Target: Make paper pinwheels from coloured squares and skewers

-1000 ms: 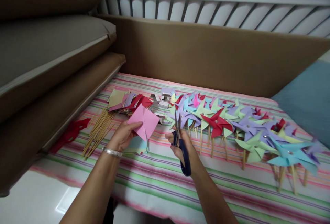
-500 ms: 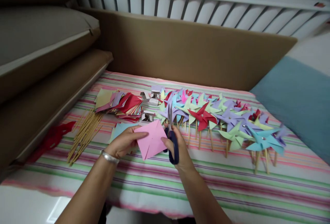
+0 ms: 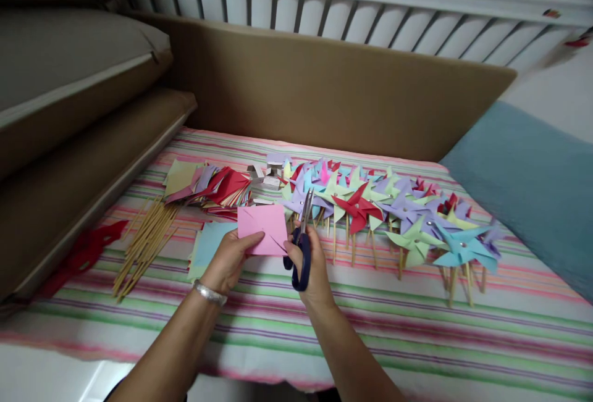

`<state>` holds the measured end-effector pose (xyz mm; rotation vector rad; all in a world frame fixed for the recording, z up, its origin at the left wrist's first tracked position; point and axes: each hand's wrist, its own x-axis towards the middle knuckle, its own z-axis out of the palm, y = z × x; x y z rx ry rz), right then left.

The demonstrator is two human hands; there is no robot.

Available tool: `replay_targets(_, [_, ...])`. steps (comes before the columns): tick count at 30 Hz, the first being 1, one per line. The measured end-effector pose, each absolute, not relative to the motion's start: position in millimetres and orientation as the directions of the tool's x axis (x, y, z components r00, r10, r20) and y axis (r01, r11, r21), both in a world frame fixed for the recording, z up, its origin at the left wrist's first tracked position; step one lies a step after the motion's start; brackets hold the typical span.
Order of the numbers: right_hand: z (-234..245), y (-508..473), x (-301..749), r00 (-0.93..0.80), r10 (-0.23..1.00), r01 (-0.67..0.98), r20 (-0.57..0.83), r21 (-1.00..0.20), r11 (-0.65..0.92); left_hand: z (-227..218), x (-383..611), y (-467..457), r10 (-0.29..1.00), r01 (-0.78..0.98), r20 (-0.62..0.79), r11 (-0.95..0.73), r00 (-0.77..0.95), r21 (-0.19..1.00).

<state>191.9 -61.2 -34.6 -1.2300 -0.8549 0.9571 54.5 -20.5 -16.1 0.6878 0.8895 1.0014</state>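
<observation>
A square of pink paper (image 3: 262, 220) with slits running in from its corners is pinched by my left hand (image 3: 234, 254), thumb on top. In my right hand (image 3: 315, 266) are scissors (image 3: 303, 251) with dark blue handles, their blades pointing up and away and nearly closed. My right thumb also lies at the paper's lower right corner. Light blue paper squares (image 3: 215, 244) lie on the striped cloth just left of the pink one. Behind the scissors begin the rows of finished paper pinwheels, a red pinwheel (image 3: 357, 207) among the nearest.
At the left are a stack of coloured paper (image 3: 231, 189), a bundle of wooden sticks (image 3: 146, 244) and a red cloth-like piece (image 3: 90, 257). Small open boxes (image 3: 271, 173) stand behind the paper. Brown cushions (image 3: 92, 149) and a brown board (image 3: 324, 93) border the striped cloth (image 3: 259, 322).
The pink paper has turned from a diamond-like slant to lie nearly square, shifting slightly up and left. The scissors have tilted a little in my right hand. My view has shifted slightly.
</observation>
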Motion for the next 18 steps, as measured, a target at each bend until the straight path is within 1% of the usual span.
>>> replay_targets(2, [-30.6,-62.5,192.4,0.295,0.955,-0.183,-0.019,-0.982,0.037,-12.9,41.7,-11.1,0.926,-0.392,-0.318,0.375,0.204,0.840])
replay_targets(5, [-21.4,-66.7,193.9,0.113,0.993,-0.228,-0.039,-0.974,-0.012,-7.2,21.4,-0.4,0.931,-0.360,-0.336,0.366,0.144,0.858])
replay_targets(8, [-12.2,-72.9,194.9,-0.085,0.994,-0.173,-0.066,-0.982,-0.080,-3.0,5.4,4.0,0.934,-0.322,-0.327,0.356,0.143,0.877])
replay_targets(11, [-6.8,-78.4,193.5,-0.246,0.957,-0.066,-0.150,-0.983,-0.171,0.2,-4.8,4.9,0.932,-0.281,-0.324,0.359,0.165,0.890])
replay_targets(14, [-5.1,-81.1,190.4,-0.328,0.918,-0.010,-0.224,-0.971,-0.240,2.7,-11.2,5.0,0.927,-0.252,-0.328,0.367,0.182,0.895])
replay_targets(18, [-4.5,-81.5,187.8,-0.337,0.891,0.035,-0.306,-0.949,-0.313,3.3,-17.1,5.2,0.918,-0.243,-0.320,0.374,0.232,0.895])
